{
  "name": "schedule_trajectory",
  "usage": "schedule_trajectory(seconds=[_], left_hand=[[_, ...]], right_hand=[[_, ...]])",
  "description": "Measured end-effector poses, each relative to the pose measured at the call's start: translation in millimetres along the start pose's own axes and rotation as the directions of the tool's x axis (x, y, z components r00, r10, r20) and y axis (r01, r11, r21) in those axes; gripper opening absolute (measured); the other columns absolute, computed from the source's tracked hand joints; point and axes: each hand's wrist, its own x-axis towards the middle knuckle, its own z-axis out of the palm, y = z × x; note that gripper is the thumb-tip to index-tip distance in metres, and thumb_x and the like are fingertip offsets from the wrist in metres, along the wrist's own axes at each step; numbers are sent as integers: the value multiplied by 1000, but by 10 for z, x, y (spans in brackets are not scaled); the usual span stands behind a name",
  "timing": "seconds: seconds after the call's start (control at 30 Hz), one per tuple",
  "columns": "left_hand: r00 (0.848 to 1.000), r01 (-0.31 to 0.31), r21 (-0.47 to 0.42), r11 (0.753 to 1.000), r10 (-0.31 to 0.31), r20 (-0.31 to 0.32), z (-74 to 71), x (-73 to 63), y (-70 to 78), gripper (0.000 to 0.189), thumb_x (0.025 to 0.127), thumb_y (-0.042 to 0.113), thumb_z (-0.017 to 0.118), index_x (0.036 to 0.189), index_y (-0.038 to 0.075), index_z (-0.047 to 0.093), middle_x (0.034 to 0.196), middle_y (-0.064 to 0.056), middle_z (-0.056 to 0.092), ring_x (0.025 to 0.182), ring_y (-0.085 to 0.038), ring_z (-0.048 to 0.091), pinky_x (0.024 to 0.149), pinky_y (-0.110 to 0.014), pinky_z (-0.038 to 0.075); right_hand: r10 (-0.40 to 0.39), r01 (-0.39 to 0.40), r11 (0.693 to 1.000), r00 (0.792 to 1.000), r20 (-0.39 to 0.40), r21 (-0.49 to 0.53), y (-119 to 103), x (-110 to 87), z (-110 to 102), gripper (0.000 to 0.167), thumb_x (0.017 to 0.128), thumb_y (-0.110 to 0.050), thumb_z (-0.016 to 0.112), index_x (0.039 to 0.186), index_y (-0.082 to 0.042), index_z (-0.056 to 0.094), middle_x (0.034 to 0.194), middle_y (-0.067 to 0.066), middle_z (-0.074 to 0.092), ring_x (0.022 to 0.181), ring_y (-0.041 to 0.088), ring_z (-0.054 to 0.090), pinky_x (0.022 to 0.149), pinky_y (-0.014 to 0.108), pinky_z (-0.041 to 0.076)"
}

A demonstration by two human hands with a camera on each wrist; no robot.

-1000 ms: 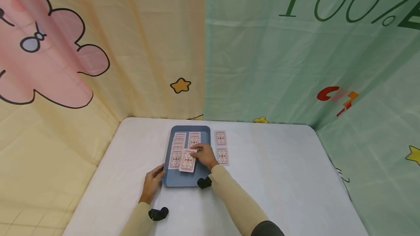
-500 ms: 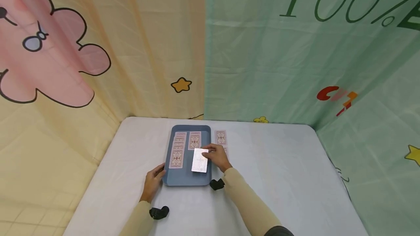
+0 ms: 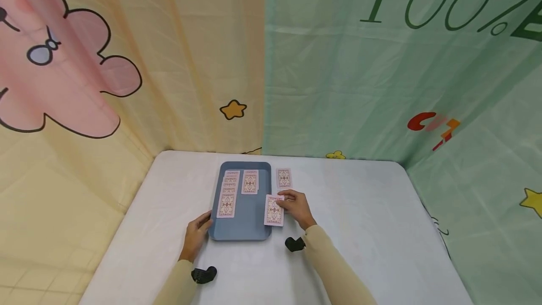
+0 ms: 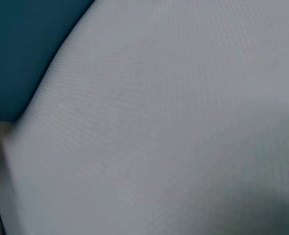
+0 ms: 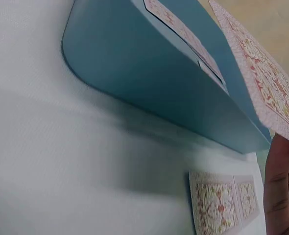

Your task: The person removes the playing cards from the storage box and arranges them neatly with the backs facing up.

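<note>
My right hand pinches a playing card, its patterned back up, raised above the right rim of a blue tray. In the right wrist view, the fingers hold this card at one end, tilted above the tray's wall. Inside the tray, a column of overlapping cards lies on the left and a shorter overlapping group at the top right. My left hand touches the tray's left edge with its fingers and thumb. The left wrist view barely shows that hand.
Right of the tray, a face-down card lies on the white table. The right wrist view shows another table card beside it, which my right hand mostly covers in the head view. Printed curtains stand behind the table.
My right hand has lifted the card from beside the left column and carried it rightward to the tray's right rim. The left hand stays at the left edge.
</note>
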Motion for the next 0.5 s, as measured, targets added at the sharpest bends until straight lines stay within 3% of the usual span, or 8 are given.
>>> schedule_trajectory(seconds=[0.13, 0.37, 0.5], left_hand=[[1000, 8, 11, 1000, -8, 1, -5, 1, 7, 41, 99, 7, 50, 138, -8, 46, 140, -26, 47, 133, -34, 41, 107, -36, 35], [1000, 1, 6, 1000, -1, -1, 8, 15, -31, 41, 99, 6, 51, 137, -8, 47, 139, -26, 47, 132, -34, 42, 99, -18, 37], [1000, -1, 5, 1000, 1, -10, 10, 33, -36, 40, 98, 4, 51, 136, -9, 48, 139, -27, 48, 131, -35, 43, 106, -35, 37]], right_hand=[[32, -31, 999, 999, -16, 13, 60, -43, -108, 29, 81, -7, 76, 107, 3, 69, 72, 0, 60, 68, 9, 58, 65, 27, 52], [59, -61, 998, 994, -87, -14, 170, -98, -283, 26, 79, -5, 78, 103, 3, 70, 72, 1, 57, 67, 11, 55, 64, 24, 51], [79, -80, 997, 991, -108, -9, 199, -133, -335, 26, 79, -3, 77, 102, 4, 70, 70, 2, 58, 64, 11, 54, 62, 27, 51]])
